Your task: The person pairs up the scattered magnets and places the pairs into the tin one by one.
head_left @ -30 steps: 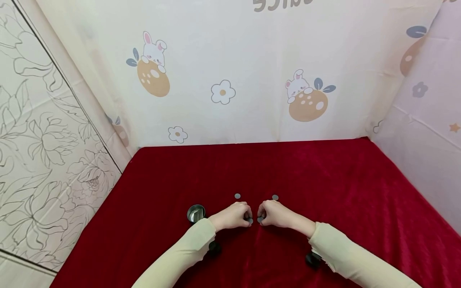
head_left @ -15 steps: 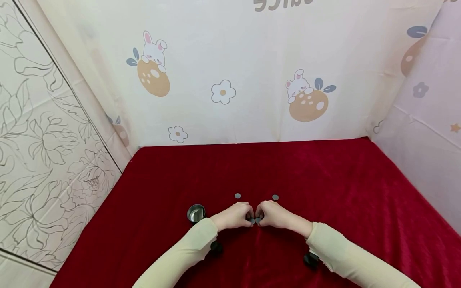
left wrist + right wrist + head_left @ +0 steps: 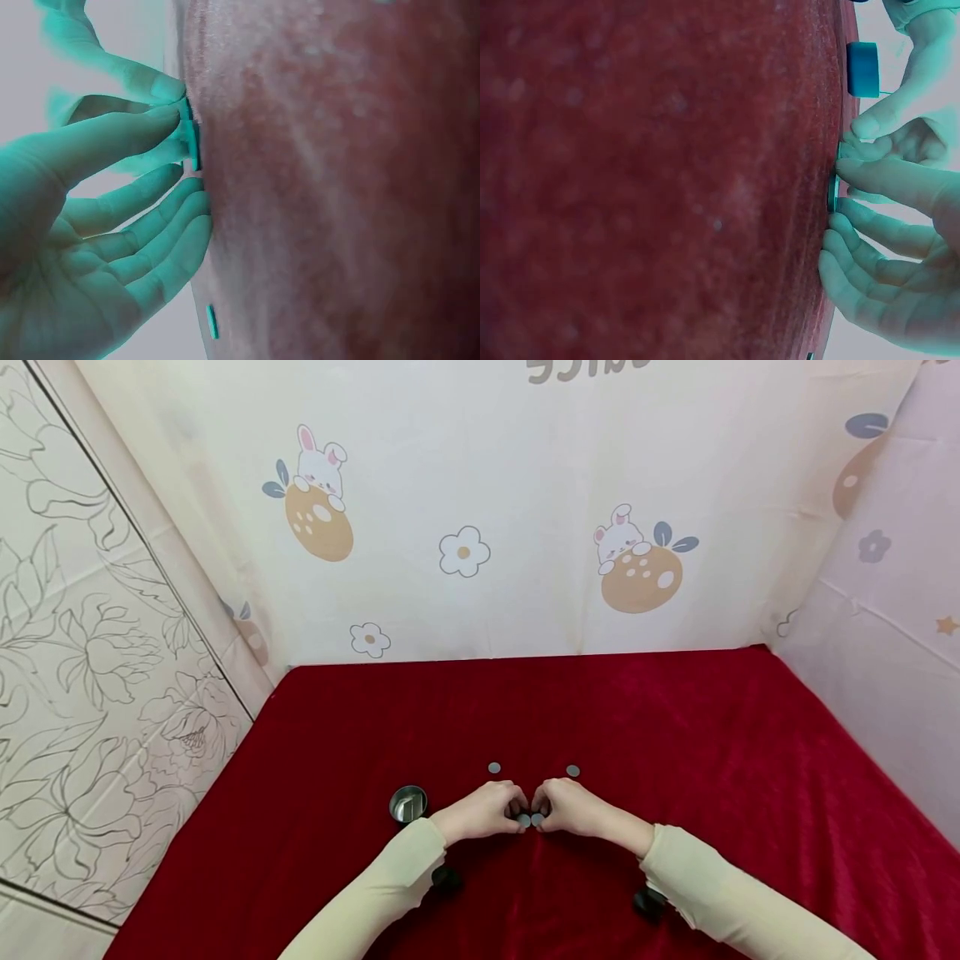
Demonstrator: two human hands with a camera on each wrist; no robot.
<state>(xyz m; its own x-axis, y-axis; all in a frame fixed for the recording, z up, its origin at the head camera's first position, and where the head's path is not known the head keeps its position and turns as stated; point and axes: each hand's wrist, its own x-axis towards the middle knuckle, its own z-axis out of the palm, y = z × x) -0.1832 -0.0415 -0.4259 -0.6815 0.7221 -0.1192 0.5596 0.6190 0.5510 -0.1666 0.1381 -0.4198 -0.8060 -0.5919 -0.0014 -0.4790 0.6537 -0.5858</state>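
Observation:
Two small flat grey discs lie side by side on the red cloth, their edges meeting or nearly so. My left hand (image 3: 480, 811) pinches the left disc (image 3: 523, 820) by its edge, thumb on the near side and index finger on the far side. In the same way my right hand (image 3: 576, 807) has the right disc (image 3: 537, 819) between thumb and index finger. The wrist views show each disc edge-on, flat against the cloth, with the other fingers loosely bent beside it. Fingertip contact is partly hidden.
Beyond the hands lie two more grey discs, one on the left (image 3: 494, 767) and one on the right (image 3: 573, 771). A small round metal tin (image 3: 408, 805) stands beside my left forearm. Printed curtains (image 3: 525, 593) border the red cloth (image 3: 675, 727).
Both hands have come together, bringing their discs from slightly apart to edge against edge. Over the last half second the hands stay nearly still, and more of both discs shows between the fingers.

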